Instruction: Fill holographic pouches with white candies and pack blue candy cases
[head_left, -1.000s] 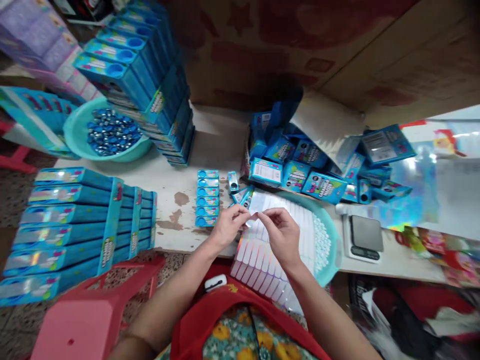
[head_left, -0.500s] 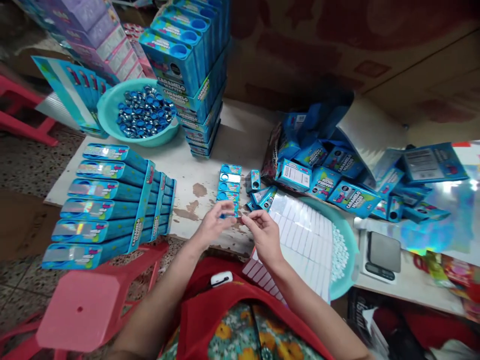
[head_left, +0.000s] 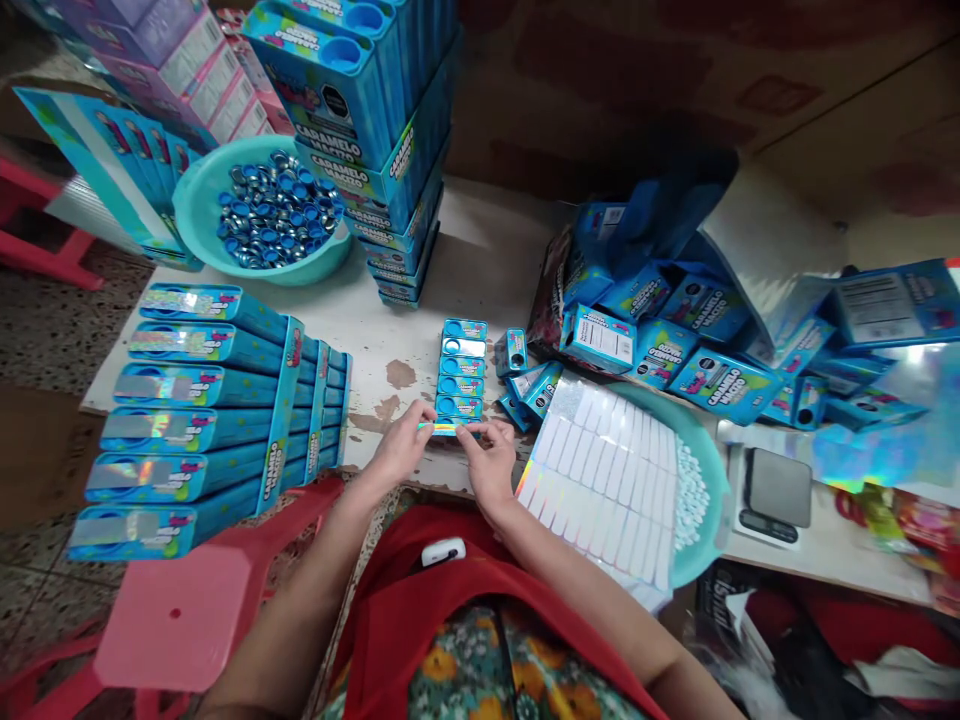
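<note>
1. A shiny sticker strip [head_left: 448, 427] is pinched at its ends by the left hand [head_left: 401, 450] and the right hand [head_left: 489, 462], fingers narrowed on it.
2. The strip is held across the nearest small box in a row of small blue boxes [head_left: 460, 375] on the worn table [head_left: 480, 270].
3. A sheet of stickers [head_left: 607, 470] is laid over a teal bowl [head_left: 712, 480] just right of the hands.

A bowl [head_left: 196, 215] of caps [head_left: 274, 210] is sitting at ten o'clock on the tabletop [head_left: 480, 265]; a scale [head_left: 776, 495] is lying at four o'clock.
</note>
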